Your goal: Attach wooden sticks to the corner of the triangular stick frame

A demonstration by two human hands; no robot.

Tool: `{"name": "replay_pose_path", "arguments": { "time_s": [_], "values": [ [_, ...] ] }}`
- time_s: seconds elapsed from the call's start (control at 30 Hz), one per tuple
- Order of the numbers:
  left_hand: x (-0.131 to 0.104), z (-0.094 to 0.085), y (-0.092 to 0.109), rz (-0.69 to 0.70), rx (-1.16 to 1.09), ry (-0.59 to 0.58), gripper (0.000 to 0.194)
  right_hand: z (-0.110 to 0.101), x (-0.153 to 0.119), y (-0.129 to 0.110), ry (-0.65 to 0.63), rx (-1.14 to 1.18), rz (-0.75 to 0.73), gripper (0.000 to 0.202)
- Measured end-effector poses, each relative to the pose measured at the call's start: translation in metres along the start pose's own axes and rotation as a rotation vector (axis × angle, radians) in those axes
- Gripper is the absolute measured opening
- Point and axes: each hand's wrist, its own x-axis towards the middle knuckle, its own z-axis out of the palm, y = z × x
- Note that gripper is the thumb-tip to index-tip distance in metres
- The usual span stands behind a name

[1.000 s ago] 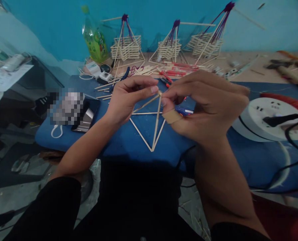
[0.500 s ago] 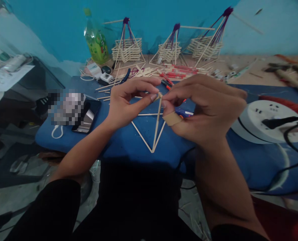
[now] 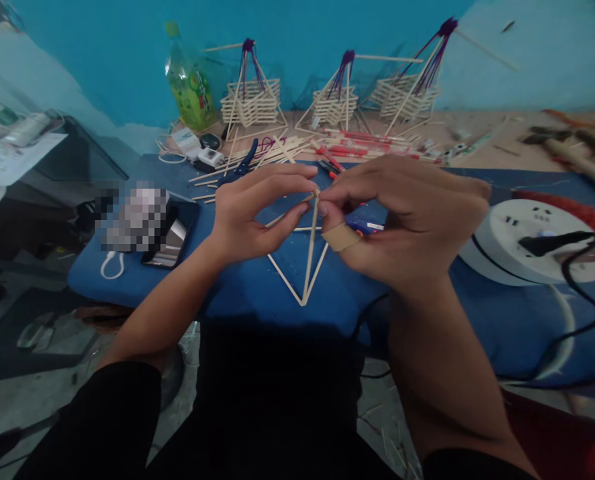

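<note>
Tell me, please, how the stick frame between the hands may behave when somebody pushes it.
The stick frame is probably light, because its sticks look thin. Each stick is likely stiff, since they run straight. The frame could be fragile: at the near corner, sticks meet at one small point.

Phone (image 3: 171,233) left; frame (image 3: 310,250) between; socket (image 3: 542,265) right

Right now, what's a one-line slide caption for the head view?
Right hand pinches the peak of a stick frame, left hand close by, three purple-topped stick models standing behind.
</note>
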Motion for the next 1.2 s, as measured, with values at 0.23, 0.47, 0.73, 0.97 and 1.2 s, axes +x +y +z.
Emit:
{"name": "replay_pose_path", "arguments": {
  "time_s": [0.23,0.47,0.73,0.97,1.2],
  "values": [
    [-0.0027,0.007,0.0011,-0.032,-0.021,0.088,0.041,-0.0036,0.002,-0.0035,-0.081,-0.024,0.034,0.017],
    [-0.0035,0.0038,-0.0023,0.012,0.069,0.02,0.024,-0.0032,0.0009,-0.0039,-0.108,-0.112,0.117,0.013],
    [-0.0019,0.0028,-0.0042,0.009,0.002,0.008,0.021,-0.0041,0.0012,-0.0053,-0.085,-0.055,0.078,0.017],
    [-0.001,0.0011,-0.003,0.0,0.033,0.009,0.019,-0.0012,0.0023,-0.0009,-0.01,-0.056,0.053,0.012],
    [0.0009,0.0012,0.0019,0.026,-0.017,0.049,0.029,-0.006,0.0,0.0008,-0.141,-0.114,0.088,0.014]
  ]
}}
